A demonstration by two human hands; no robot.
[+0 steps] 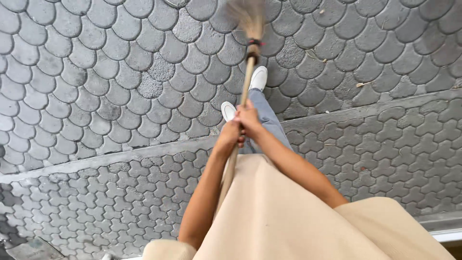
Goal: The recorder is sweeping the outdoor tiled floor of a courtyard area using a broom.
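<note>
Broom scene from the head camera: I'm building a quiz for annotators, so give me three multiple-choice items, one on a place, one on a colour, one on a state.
1. Where is the broom head?
A. On the scale-shaped pavers
B. On the beige skirt
C. On the kerb strip

2. What colour are the shoes?
A. Black
B. White
C. Red

3. How is the broom handle held?
A. By the left hand only
B. By neither hand
C. By both hands, closed around it

Answers:
1. A, the bristles lie far ahead on the scale-shaped pavers.
2. B, both shoes show white.
3. C, the left hand and right hand wrap the handle together.
</note>
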